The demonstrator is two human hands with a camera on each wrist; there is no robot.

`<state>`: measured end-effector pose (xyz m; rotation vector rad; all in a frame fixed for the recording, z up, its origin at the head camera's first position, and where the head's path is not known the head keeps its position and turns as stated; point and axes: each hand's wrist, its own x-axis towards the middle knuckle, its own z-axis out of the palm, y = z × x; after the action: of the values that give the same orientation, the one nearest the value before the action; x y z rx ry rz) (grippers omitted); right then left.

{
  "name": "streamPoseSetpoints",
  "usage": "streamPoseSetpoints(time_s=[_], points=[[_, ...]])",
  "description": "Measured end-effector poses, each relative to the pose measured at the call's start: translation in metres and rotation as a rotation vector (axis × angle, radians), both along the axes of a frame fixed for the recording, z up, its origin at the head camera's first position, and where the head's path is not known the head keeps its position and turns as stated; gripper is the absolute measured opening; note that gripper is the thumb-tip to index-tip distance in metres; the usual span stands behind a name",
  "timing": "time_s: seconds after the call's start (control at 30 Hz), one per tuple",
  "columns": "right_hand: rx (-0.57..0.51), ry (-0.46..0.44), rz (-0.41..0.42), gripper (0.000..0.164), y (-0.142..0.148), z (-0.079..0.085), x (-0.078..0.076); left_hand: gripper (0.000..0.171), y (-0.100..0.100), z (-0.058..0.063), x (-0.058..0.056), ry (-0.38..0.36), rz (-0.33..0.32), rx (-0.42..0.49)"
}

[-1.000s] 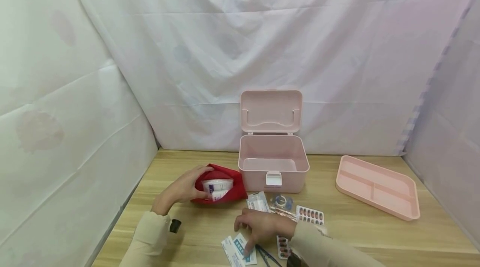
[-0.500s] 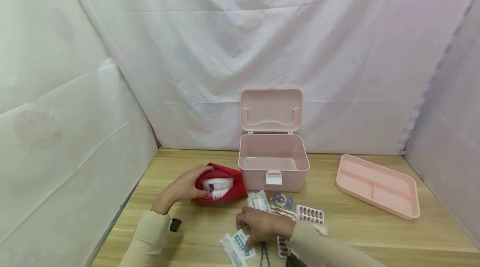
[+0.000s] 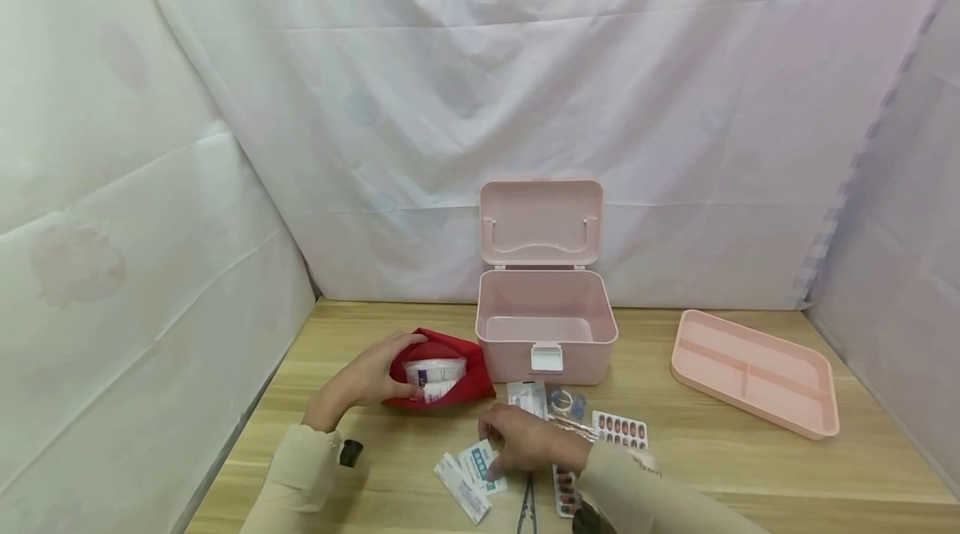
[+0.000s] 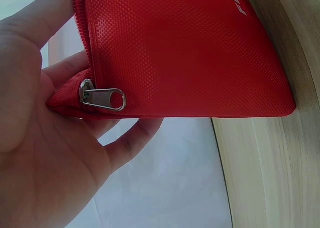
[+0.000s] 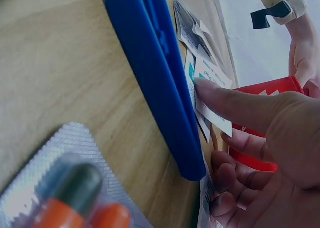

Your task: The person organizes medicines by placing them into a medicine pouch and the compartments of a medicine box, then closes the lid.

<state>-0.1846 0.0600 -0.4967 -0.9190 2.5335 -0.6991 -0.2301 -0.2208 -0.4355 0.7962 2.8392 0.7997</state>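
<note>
My left hand (image 3: 378, 371) grips the left end of a red zippered pouch (image 3: 476, 380), thumb at its near rim and fingers behind. The pouch gapes, with white packets (image 3: 435, 371) inside; its metal zipper pull (image 4: 104, 98) hangs beside the palm in the left wrist view. Low over the table, my right hand (image 3: 521, 438) pinches a white-and-teal pad packet (image 3: 480, 467), thumb on its printed face (image 5: 212, 77) and the other fingers curled. A narrow white packet (image 3: 462, 488) overlaps it at the left. Blue tweezers (image 5: 152, 82) lie beside the hand.
An open pink box (image 3: 546, 359) stands behind, lid raised. A pink divided tray (image 3: 753, 376) lies at the right. Capsule blister packs (image 3: 620, 430), a clear tape roll (image 3: 566, 403) and a wrapped packet (image 3: 528, 396) lie between the box and my right arm.
My right hand has shifted slightly toward the box, drawing the pad packet along. The narrow packet and tweezers have turned, and the wrapped packet has slid right. My left hand stays on the pouch.
</note>
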Motion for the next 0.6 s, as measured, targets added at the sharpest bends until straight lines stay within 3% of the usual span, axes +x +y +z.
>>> streamPoseSetpoints(time_s=[0.2,0.6], points=[[-0.119,-0.005,-0.008,0.033,0.0028,-0.0041,-0.0033,0.078,0.0003,0.0008,-0.0005,0.008,-0.008,-0.002],[-0.268,-0.164,-0.062,0.021,0.0085,-0.0025,-0.0071,0.077,0.0010,0.0007,-0.0002,-0.008,0.001,0.006]])
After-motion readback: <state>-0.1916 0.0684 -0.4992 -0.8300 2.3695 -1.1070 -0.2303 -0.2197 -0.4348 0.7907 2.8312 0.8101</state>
